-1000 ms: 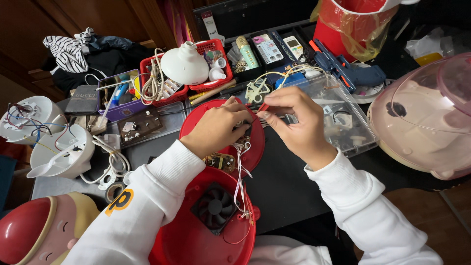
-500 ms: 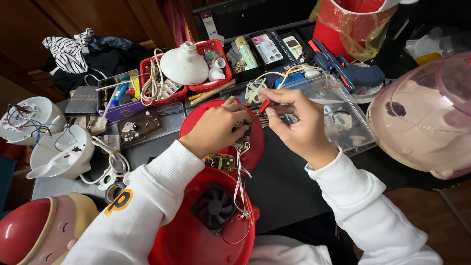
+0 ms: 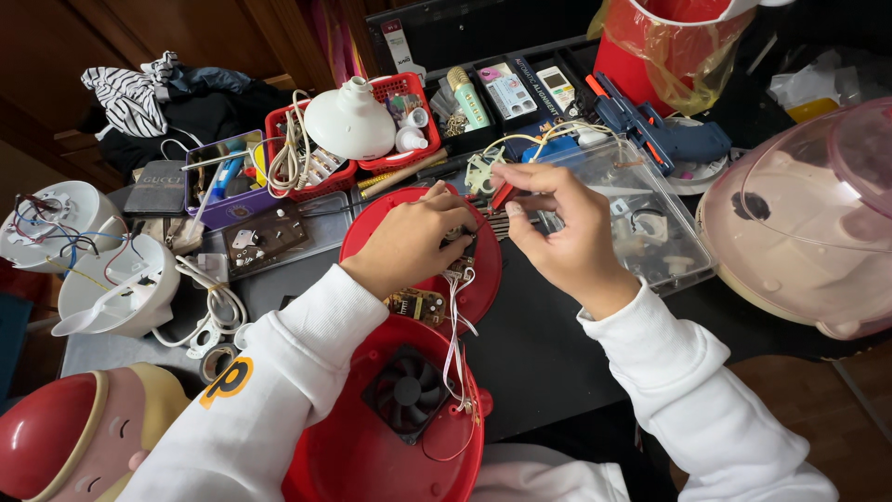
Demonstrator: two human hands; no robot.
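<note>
My left hand (image 3: 413,244) rests on a round red plastic lid (image 3: 483,279) and pinches a small part with white wires at the lid's upper edge. My right hand (image 3: 557,228) grips a small red-handled tool (image 3: 502,194) whose tip meets the left fingers. White wires (image 3: 453,335) run down from the lid, past a small brown circuit board (image 3: 418,304), into a red housing with a black fan (image 3: 404,395) close to my body. Both sleeves are white.
A clear plastic tray of parts (image 3: 641,209) lies right of my hands, a blue glue gun (image 3: 660,130) behind it. A pink translucent dome (image 3: 808,223) stands far right. Red baskets (image 3: 372,130), white housings with wires (image 3: 84,251) and a red figurine head (image 3: 65,442) fill the left.
Both hands stay pinched together at the lid's upper edge, with only small finger movements. The view has shifted slightly.
</note>
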